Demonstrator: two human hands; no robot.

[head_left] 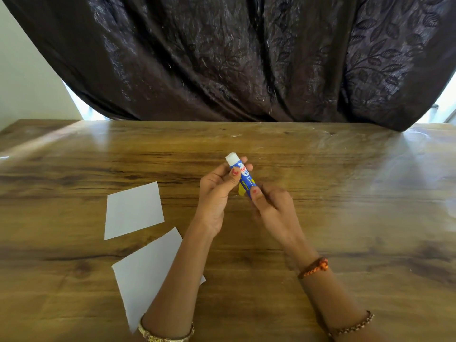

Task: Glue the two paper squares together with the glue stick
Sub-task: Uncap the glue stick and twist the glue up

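Both hands at frame centre hold the glue stick, uncapped, white tip up. Left hand grip closed round the upper barrel, right hand pinches the base. Two paper squares lie flat on the surface, left of centre: one mid-left, one lower left partly under the left forearm.
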